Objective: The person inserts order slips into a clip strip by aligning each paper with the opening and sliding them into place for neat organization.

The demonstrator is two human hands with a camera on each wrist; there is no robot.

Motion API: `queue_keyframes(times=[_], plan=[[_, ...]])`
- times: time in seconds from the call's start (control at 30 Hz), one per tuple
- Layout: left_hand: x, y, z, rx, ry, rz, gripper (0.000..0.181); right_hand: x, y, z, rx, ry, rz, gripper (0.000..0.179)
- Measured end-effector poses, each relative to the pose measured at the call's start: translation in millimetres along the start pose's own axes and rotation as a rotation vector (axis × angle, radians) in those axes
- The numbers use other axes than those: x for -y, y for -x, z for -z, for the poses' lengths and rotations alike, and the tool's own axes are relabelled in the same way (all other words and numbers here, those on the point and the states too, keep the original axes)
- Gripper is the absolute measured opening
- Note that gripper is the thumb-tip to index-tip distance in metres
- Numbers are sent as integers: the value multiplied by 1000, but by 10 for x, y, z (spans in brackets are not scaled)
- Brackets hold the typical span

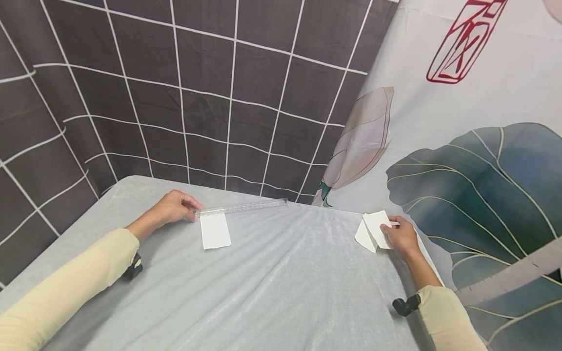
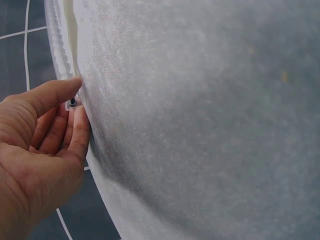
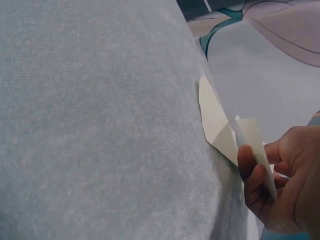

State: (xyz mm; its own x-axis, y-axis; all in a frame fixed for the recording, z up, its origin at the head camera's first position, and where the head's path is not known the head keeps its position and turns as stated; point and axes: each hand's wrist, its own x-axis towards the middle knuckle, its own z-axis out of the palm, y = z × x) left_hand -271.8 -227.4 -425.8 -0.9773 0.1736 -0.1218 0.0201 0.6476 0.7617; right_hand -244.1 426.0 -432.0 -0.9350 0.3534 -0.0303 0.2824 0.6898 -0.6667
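Observation:
At the far left of the table, my left hand pinches the left end of a clear plastic ruler between thumb and fingers. A white rectangular piece of paper lies just in front of the ruler, its upper edge along it. The left wrist view shows the ruler running away from my fingertips near the table's edge. On the right, my right hand holds white paper by its right side, raised at a tilt. Another white paper piece with angled edges lies beside and partly behind it.
A light grey cloth with soft creases covers the table. Behind the far edge hangs a dark curtain with white grid lines. A pale curtain with leaf patterns hangs close along the right edge.

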Motion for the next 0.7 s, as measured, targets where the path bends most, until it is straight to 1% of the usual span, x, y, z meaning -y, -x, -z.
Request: queue_keyframes(times=[0.23, 0.53, 0.7], plan=[[-1, -1, 2, -8, -9, 4, 43, 14, -10, -20, 0, 0, -2, 57], [0, -6, 2, -6, -2, -3, 45, 74, -25, -100, -14, 7, 4, 56], [1, 2, 2, -8, -2, 2, 44, 114, -21, -123, 2, 8, 6, 57]])
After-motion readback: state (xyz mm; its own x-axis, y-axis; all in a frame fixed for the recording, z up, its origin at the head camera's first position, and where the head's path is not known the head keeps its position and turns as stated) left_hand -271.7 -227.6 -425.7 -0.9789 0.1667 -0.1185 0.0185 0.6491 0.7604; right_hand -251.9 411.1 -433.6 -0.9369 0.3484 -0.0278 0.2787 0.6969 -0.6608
